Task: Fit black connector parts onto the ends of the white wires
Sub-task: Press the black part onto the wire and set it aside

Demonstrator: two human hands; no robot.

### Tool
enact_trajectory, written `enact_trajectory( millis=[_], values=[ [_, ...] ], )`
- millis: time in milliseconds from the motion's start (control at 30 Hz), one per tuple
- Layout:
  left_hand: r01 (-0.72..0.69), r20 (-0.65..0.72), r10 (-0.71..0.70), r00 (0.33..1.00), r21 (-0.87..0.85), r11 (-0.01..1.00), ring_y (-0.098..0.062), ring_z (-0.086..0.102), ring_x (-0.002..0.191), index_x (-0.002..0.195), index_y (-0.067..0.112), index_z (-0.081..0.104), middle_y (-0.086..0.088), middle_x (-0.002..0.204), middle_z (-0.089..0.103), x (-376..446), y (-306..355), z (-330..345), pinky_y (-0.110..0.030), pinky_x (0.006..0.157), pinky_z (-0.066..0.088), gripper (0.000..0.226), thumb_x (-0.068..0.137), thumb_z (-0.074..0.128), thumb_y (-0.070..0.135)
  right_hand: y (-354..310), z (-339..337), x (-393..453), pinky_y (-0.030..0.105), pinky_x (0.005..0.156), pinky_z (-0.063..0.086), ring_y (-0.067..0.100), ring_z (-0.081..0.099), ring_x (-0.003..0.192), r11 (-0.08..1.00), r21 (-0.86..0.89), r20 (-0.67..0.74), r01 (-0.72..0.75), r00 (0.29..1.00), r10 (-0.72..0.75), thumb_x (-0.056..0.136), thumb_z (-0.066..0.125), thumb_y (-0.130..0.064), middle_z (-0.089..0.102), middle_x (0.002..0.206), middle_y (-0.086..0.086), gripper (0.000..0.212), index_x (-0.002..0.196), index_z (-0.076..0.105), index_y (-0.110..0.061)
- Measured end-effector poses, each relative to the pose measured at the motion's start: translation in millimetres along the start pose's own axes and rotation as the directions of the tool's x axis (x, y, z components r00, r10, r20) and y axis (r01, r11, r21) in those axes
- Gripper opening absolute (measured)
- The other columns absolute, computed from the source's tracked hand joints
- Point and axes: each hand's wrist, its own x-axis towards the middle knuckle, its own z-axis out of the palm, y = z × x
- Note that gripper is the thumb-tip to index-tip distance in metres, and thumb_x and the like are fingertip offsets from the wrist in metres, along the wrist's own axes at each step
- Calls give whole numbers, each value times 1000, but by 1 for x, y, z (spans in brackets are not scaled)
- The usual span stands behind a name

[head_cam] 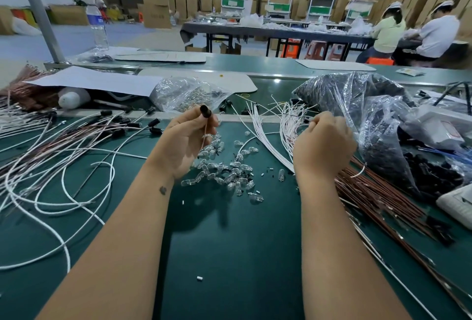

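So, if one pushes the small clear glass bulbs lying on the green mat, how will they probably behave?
The glass bulbs look small and rounded, so they would probably roll or scatter across the smooth green mat. They seem light, as they lie loosely heaped. Being clear glass by their look, they may crack if pressed hard.

Matt green bench mat [229, 255], glossy plastics

Beside your mat's far edge, crinkled clear plastic bags [357, 105] shine; small clear glass bulbs [224, 176] glint.

factory assembly hall — stacked cartons [155, 0], green workbench [229, 243], capped workers [388, 28]
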Motion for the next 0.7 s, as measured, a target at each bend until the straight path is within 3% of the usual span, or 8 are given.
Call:
enact_trajectory(
  millis=[100,167,233,300,367,500,567,700],
  values=[
    [-5,-2,5,1000,21,1000,-12,46,64,79,16,65,-1,73,59,2,-2,-1,-20,58,35,24,91,47,5,-2,-1,-2,38,84,37,30,53,100,998,65,-62,-12,998,16,92,46,-8,61,107,11,16,103,59,-7],
    [-1,-103,16,995,142,990,-9,44,58,81,16,66,2,67,59,2,-4,-2,-16,51,35,26,94,47,2,-2,-1,-2,39,80,40,29,55,97,989,140,-67,-41,996,51,93,48,-9,62,105,10,15,102,59,-9],
    [28,-220,56,974,360,933,-6,42,53,84,17,67,5,62,58,3,-8,-2,-14,48,32,23,95,51,4,-2,0,-2,34,69,41,25,55,89,962,264,-6,-64,998,68,94,48,-10,62,101,6,14,101,61,-12],
    [64,-282,97,955,511,857,-1,43,50,87,17,67,7,62,56,4,-12,-2,-13,50,33,17,95,54,8,-3,3,-3,28,65,38,19,56,81,909,416,113,-32,993,-16,95,50,-10,63,92,0,15,99,63,-14],
    [57,-296,130,946,548,835,3,45,49,86,18,67,7,62,55,5,-14,-2,-10,49,36,16,94,56,10,-6,4,-4,20,61,38,13,56,76,863,506,192,-7,976,-105,94,53,-9,62,83,-5,13,97,65,-14],
    [26,-321,199,926,581,814,-1,44,54,85,21,68,6,64,53,5,-14,-2,-10,50,36,18,93,56,10,-14,5,-6,5,62,40,7,55,74,790,607,270,-81,957,-110,92,53,-4,59,81,-8,14,91,61,-15],
    [34,-330,229,916,632,774,-5,42,55,86,20,68,2,65,53,5,-14,-4,-16,51,34,18,94,55,12,-19,7,-9,7,61,42,3,55,71,744,655,336,-135,933,-126,91,51,1,60,81,-8,20,92,61,-17],
    [94,-323,207,924,713,695,-1,32,37,81,21,62,4,58,48,7,-15,-6,-15,39,27,21,97,50,13,-33,10,-20,19,53,33,6,40,54,664,724,422,-187,881,-212,90,58,-6,52,69,-2,21,92,71,-21]
  ],
)
